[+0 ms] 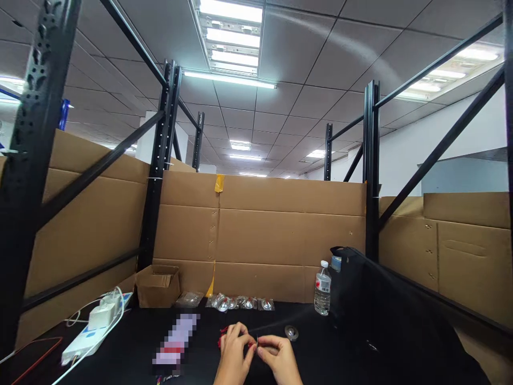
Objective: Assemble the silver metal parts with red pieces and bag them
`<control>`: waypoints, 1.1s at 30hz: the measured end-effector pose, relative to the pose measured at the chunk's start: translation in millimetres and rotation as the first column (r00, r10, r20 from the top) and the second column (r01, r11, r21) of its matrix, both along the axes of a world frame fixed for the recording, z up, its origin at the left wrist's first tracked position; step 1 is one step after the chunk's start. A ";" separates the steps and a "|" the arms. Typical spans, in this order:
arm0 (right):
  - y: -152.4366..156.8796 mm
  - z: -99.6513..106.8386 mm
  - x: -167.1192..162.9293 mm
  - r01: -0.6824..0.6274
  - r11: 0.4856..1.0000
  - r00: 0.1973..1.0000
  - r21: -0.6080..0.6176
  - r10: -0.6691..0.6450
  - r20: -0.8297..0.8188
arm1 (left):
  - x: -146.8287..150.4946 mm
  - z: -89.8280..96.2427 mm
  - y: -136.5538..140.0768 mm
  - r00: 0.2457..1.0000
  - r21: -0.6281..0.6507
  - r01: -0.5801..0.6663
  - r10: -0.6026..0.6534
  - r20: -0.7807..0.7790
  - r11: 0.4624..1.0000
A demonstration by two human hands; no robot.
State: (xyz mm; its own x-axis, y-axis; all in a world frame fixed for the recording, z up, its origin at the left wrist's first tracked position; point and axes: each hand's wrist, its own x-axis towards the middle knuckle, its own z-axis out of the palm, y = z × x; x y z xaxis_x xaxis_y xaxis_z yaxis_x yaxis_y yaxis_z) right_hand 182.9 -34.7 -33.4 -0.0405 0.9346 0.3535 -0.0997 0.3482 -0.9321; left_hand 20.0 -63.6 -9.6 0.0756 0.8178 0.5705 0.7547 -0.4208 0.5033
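My left hand [235, 354] and my right hand [279, 359] meet over the black tabletop, both closed in a pinch with the fingertips nearly touching. Between the fingertips stands a tiny, thin, pale sliver [257, 339], too small to name. Bits of a red cord-like thing [221, 337] show behind the left hand and at its fingertips; most of it is hidden by the fingers. A small round, shiny disc-like item [291, 333] lies on the table just beyond my right hand.
Several clear-wrapped shiny round items [248, 303] line the back cardboard wall [260, 235]. A water bottle [323, 289] stands beside a black bag [372, 310]. Leftward are a blurred-out flat object [176, 342], an open carton [158, 287] and a power strip [86, 339] with cables.
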 end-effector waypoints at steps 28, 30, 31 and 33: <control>-63.8 9.2 1.3 -0.002 0.996 0.995 0.094 -0.007 0.103 | 0.0 -9.8 -50.3 0.994 -0.021 0.024 -0.021 0.105 0.999; -61.9 8.1 1.3 0.025 0.993 0.990 0.119 -0.041 0.134 | -0.8 -11.4 -48.0 0.993 -0.030 0.025 -0.022 0.115 0.999; -60.9 7.4 1.4 0.041 0.989 0.984 0.140 -0.064 0.165 | -1.1 -12.1 -47.1 0.993 -0.036 0.028 -0.024 0.119 0.999; -58.7 5.5 1.6 0.073 0.979 0.967 0.189 -0.116 0.228 | -1.3 -12.6 -45.9 0.991 -0.046 0.036 -0.030 0.127 0.998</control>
